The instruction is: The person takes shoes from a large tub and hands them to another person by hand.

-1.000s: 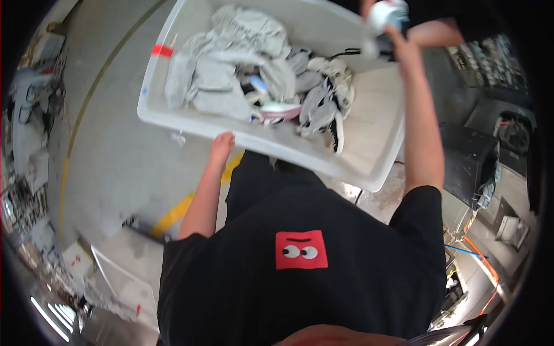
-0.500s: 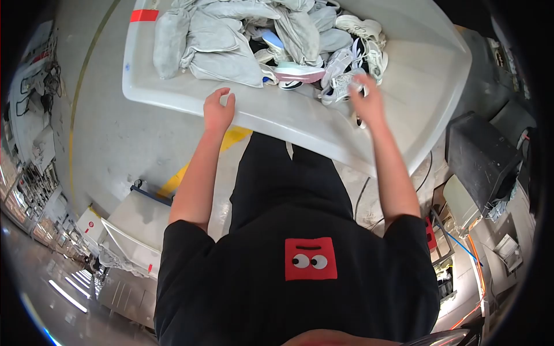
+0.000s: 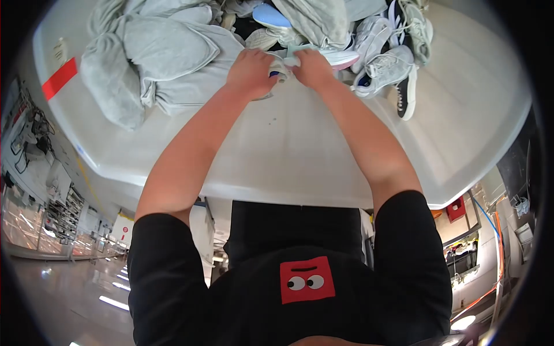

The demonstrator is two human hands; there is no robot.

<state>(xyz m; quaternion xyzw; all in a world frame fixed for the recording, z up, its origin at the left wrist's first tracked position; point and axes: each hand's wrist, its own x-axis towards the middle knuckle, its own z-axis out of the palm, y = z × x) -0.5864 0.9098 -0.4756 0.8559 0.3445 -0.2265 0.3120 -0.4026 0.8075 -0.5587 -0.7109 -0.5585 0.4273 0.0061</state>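
Note:
Both hands reach into a large pale bin (image 3: 277, 155) at the near edge of a heap of shoes and grey cloth bundles. My left hand (image 3: 251, 74) is curled around a white shoe with a blue patch (image 3: 280, 70), mostly covered by the fingers. Close on its right, my right hand (image 3: 313, 68) has bent fingers closed at the end of a sneaker with a pale mint and pink sole (image 3: 341, 59); its fingertips are partly hidden. To the right lie a white laced sneaker (image 3: 391, 68) and a black shoe with a white sole (image 3: 407, 95).
Grey cloth bundles (image 3: 173, 63) fill the bin's left part. A blue-soled shoe (image 3: 271, 16) lies deeper in the heap. Red tape (image 3: 59, 79) marks the left rim. The bin's near rim (image 3: 288, 200) runs in front of my body.
I have leaned further over the bin, so the heap looks nearer. Both hands have moved forward and inward onto the shoes; the left was over the near rim, the right by the white sneakers.

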